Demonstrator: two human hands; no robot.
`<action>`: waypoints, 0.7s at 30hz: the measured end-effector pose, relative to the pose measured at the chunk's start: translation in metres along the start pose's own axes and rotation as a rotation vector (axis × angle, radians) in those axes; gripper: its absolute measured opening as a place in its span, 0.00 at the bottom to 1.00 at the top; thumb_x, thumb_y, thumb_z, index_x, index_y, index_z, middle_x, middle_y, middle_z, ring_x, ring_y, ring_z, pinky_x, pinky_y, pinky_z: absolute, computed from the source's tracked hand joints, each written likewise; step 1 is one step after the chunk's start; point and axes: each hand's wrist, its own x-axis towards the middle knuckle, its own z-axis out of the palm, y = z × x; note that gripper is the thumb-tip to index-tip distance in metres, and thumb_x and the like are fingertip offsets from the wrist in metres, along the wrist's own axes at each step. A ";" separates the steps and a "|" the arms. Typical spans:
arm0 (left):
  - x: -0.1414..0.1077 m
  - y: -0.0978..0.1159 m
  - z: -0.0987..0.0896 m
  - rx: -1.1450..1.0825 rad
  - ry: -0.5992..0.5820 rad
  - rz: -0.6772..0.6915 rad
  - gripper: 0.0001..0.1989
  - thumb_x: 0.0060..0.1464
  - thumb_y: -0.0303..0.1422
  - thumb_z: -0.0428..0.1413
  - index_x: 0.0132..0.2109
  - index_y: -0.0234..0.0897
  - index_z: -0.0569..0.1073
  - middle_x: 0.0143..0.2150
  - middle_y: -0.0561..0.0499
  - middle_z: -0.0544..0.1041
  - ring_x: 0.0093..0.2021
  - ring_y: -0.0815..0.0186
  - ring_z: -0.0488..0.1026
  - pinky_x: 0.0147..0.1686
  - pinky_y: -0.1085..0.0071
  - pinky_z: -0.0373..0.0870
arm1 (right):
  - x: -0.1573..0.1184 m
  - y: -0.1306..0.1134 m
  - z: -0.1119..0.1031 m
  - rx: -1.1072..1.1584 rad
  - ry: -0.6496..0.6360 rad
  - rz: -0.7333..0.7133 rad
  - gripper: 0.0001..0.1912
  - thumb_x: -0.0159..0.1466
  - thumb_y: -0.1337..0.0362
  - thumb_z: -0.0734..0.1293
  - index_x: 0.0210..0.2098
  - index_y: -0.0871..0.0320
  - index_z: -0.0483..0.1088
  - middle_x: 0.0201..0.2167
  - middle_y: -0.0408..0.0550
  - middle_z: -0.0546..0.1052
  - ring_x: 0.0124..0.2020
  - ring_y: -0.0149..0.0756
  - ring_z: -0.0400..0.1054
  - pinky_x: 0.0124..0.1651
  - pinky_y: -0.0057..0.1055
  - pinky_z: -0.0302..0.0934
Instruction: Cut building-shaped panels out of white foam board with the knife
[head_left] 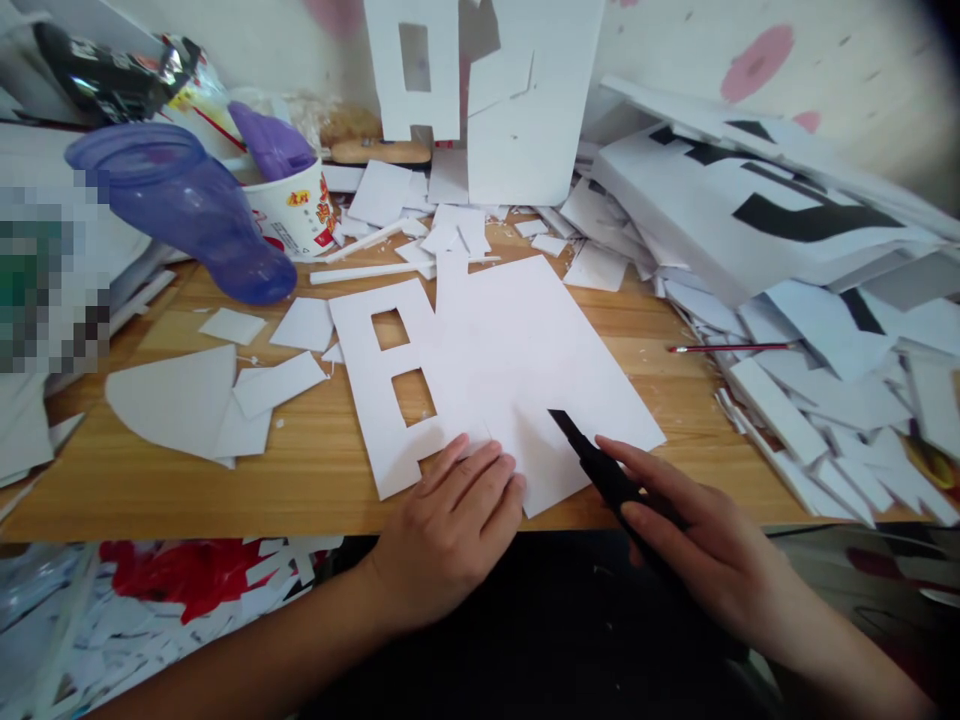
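Note:
A white foam board sheet [517,350] lies flat on the wooden table near its front edge. Two rectangular openings and part of a third show along its left side. My left hand [457,510] rests on the sheet's lower part, fingers stretched out and palm down, covering some of that third opening. Wrapped around a black utility knife [607,475], my right hand [682,530] is at the lower right of the sheet. The knife's dark blade points up and left above the board; whether its tip touches is unclear.
Board scraps [281,385] lie left of the sheet. Behind stand a paper cup [296,210], a purple plastic bottle [187,200] and an upright white board [525,130]. A pile of offcuts [825,400] fills the right, with a red pencil [735,348] beside it.

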 end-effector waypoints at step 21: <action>-0.001 -0.001 -0.002 -0.038 0.014 0.045 0.10 0.61 0.22 0.56 0.48 0.25 0.77 0.46 0.39 0.81 0.51 0.53 0.77 0.56 0.54 0.74 | 0.018 -0.011 -0.034 -0.564 -0.180 -0.405 0.24 0.70 0.64 0.59 0.65 0.44 0.60 0.53 0.49 0.75 0.47 0.41 0.75 0.43 0.34 0.72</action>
